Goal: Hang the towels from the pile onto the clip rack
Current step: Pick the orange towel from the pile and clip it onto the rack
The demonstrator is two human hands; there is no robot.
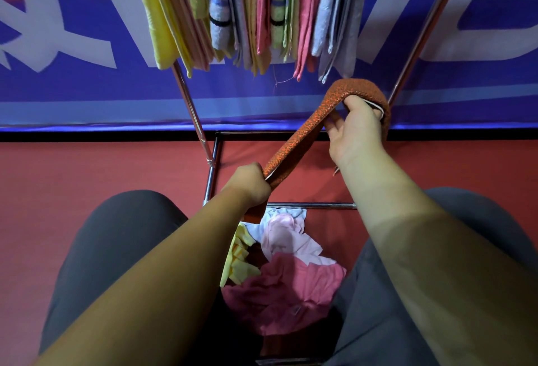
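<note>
Orange towel (302, 135) stretched between both hands, long axis running 7 to 1 o'clock. Left hand (247, 185) fists the low end; right hand (353, 129) grips the high end, nearer the hanging towels (247, 13) at 12. Pile (279, 272) at 6.

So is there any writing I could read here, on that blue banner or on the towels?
On the blue banner: huge white letters, cut off by the frame and partly hidden by the hanging towels; no whole word can be read.
On those towels: stripes only, no text.
On the orange towel: no text shows.
In the pile: a small tag on a pink towel, too small to read.
</note>
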